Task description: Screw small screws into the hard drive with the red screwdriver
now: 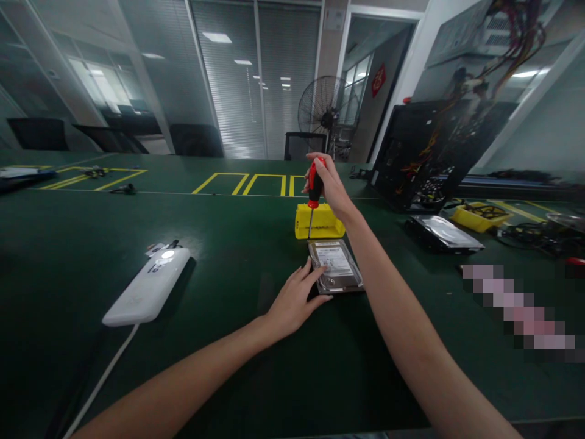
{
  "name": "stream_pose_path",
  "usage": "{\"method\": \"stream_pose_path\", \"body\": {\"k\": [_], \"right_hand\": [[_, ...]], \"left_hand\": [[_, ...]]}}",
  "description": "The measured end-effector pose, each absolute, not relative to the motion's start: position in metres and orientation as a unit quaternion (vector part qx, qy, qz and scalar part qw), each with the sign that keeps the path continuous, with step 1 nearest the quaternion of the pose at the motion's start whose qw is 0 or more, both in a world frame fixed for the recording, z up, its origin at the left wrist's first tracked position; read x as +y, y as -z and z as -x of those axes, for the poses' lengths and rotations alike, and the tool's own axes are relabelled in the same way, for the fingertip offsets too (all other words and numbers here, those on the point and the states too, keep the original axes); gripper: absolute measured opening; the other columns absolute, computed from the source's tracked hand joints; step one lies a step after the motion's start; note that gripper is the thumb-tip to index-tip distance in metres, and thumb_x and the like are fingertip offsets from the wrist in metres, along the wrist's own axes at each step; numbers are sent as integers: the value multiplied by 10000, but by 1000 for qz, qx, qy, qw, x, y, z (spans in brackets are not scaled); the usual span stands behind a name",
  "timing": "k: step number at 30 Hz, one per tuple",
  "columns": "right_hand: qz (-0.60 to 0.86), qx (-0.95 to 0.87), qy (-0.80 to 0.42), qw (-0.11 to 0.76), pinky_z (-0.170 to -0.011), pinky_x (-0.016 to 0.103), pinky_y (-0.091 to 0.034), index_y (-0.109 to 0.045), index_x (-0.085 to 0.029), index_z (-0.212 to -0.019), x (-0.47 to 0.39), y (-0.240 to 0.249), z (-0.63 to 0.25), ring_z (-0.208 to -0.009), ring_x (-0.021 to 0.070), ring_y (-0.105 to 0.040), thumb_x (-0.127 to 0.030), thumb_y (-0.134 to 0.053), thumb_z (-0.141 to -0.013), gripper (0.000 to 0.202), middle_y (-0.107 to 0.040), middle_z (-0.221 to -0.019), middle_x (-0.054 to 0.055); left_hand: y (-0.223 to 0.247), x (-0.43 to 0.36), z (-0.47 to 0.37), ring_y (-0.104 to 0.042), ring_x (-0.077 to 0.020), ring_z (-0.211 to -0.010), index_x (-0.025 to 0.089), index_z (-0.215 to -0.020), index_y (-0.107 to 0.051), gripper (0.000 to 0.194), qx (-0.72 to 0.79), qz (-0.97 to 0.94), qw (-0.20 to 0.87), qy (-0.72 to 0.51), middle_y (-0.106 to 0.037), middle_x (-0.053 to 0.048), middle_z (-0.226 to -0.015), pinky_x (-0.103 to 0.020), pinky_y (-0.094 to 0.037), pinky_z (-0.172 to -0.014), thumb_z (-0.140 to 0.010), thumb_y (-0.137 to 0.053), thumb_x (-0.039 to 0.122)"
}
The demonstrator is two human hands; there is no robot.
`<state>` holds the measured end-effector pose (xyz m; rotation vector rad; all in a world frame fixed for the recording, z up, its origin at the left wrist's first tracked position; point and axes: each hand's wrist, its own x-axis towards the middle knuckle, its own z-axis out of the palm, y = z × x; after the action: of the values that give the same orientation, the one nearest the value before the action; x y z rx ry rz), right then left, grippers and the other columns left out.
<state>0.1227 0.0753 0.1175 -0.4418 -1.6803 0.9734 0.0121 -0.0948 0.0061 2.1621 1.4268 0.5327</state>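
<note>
A hard drive (343, 281) with a white label lies flat on the green table. My left hand (296, 300) holds it at its near left corner, the thumb along the front edge and a finger across the top. My right hand (333, 188) is closed around the upper handle of a red and black screwdriver (314, 194). The screwdriver stands nearly upright, its tip at the drive's far left corner; whether it sits in a screw is too small to tell. Right behind the drive is a yellow plastic box (320, 224).
To the left lies a white power bank (148, 286) with a cable. On the right are another drive (443, 234), a yellow tray (479, 216) with parts, tangled cables (539, 235), and an opened black computer case (411, 152). A pixelated patch covers something at the right.
</note>
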Motion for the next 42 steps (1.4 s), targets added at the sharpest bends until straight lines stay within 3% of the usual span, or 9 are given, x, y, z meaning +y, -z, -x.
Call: {"method": "stream_pose_path", "body": {"k": [5,11,14,19,30,42], "right_hand": [[191,-694,-406,562,-588,277,-500,-444,-238,-973,71,-121,-122,-587,91,-530,-506,-557,-801,338,-502,-800,-10],[217,-683,-386,581,-634,295,-516,-366,-250,-924,76,-119,-125,-599,94,-535,-510,-605,-762,388,-500,-772,-27],[218,-686,-381,581,-605,295,-512,-370,-257,-943,78,-118,-126,-587,100,-527,-571,-553,-776,400,-476,-740,-31],[208,-697,-379,573,-598,291,-503,-443,-261,-1028,78,-116,-126,-623,113,-540,-664,-288,-848,468,-468,-760,-4],[208,-695,-370,581,-585,251,-512,-371,-242,-903,76,-119,-123,-585,74,-529,-578,-547,-779,399,-495,-802,-27],[211,-704,-372,566,-578,306,-495,-437,-272,-1074,75,-116,-125,-617,127,-561,-614,-424,-838,416,-490,-742,-10]], "left_hand": [[-5,-94,-13,-220,-302,-1384,292,-1428,-280,615,516,-799,235,-202,-160,-72,-1537,-494,-262,-1107,-883,-533,420],[-2,-94,-11,-222,-310,-1382,318,-1429,-265,623,510,-803,226,-210,-127,-53,-1544,-517,-281,-1091,-879,-535,429],[-3,-94,-11,-219,-324,-1379,324,-1432,-253,626,512,-801,233,-204,-129,-51,-1544,-548,-294,-1073,-880,-521,447],[-3,-94,-11,-216,-310,-1383,326,-1431,-257,629,513,-798,237,-211,-119,-43,-1547,-523,-287,-1087,-877,-524,456],[0,-94,-10,-212,-310,-1385,332,-1430,-257,621,513,-797,237,-211,-112,-42,-1548,-521,-287,-1086,-880,-514,464],[0,-94,-11,-222,-319,-1382,342,-1428,-261,627,516,-797,231,-211,-113,-36,-1548,-534,-296,-1077,-872,-525,464]]}}
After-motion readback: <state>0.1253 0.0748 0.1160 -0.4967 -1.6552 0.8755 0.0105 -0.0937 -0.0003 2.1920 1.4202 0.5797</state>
